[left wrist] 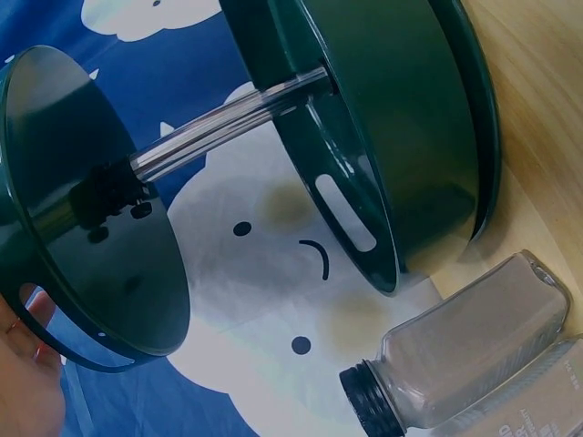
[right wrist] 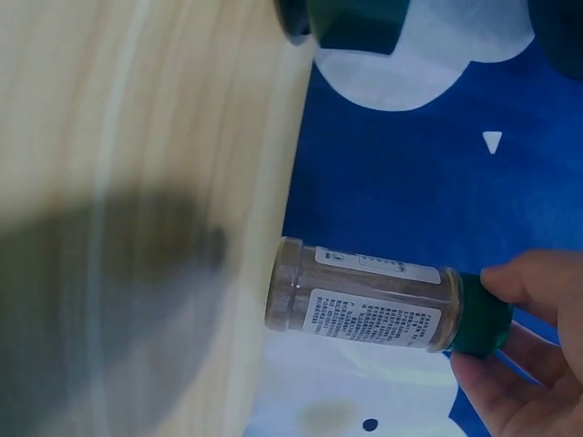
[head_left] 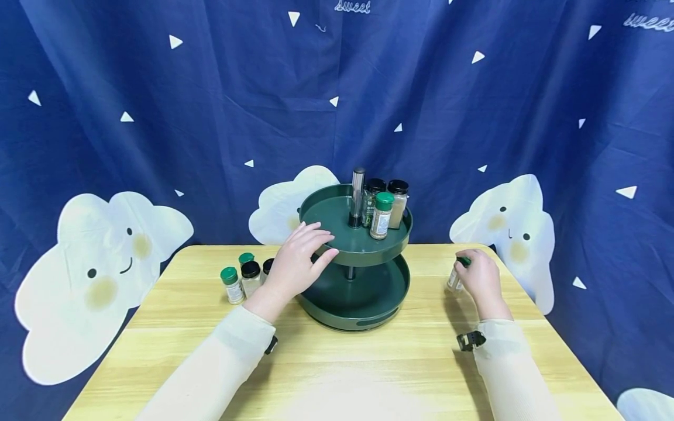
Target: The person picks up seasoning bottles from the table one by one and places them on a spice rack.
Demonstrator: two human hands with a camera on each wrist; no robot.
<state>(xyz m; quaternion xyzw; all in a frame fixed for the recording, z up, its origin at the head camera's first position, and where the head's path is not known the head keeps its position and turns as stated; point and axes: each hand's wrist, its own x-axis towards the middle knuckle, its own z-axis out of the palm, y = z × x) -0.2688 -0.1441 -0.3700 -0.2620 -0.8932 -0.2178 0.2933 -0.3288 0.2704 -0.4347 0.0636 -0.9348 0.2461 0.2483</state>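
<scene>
My right hand (head_left: 481, 277) pinches the green cap of a spice jar (right wrist: 369, 296) between thumb and fingers, at the right of the table. The jar holds brown powder and bears white printed labels; in the right wrist view its base is close to the tabletop, and I cannot tell whether they touch. My left hand (head_left: 298, 260) is at the left rim of the upper tray of a dark green two-tier turntable (head_left: 326, 214), fingers loosely spread. Through the rim's slot in the left wrist view, some fingertips (left wrist: 41, 308) show. On the upper tray's right side stands a green-capped jar (head_left: 381, 217).
Two black-capped jars (head_left: 398, 202) stand beside the green-capped one on the upper tray. Left of the turntable, several more jars (head_left: 251, 278) with green or black caps are grouped on the wooden table (head_left: 337, 362). A blue curtain (head_left: 221, 70) hangs behind.
</scene>
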